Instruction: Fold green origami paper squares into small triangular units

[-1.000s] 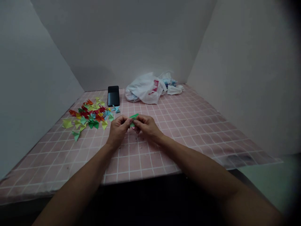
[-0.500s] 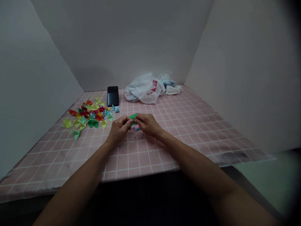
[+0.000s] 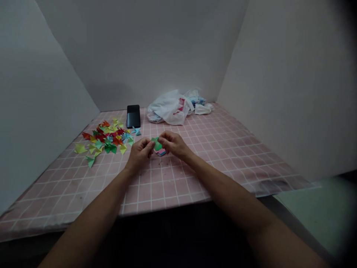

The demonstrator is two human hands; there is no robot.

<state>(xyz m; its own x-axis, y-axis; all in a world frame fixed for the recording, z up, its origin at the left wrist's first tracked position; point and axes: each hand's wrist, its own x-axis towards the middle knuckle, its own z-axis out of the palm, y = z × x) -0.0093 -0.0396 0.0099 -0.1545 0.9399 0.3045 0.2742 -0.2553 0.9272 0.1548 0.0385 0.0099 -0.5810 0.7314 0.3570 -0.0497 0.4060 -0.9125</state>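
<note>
- Left hand (image 3: 141,150) and right hand (image 3: 173,144) pinch green paper (image 3: 157,144) between them, seemingly to steady both edges; pink paper (image 3: 160,151) shows just below.
- Folded paper pieces (image 3: 111,148) lie leftward, apparently leaving the hands room.

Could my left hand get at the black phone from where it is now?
Probably yes: the left hand looks to be pinching the green paper, so it would need freeing, but the phone lies beyond it with only low folded papers near the way.
</note>
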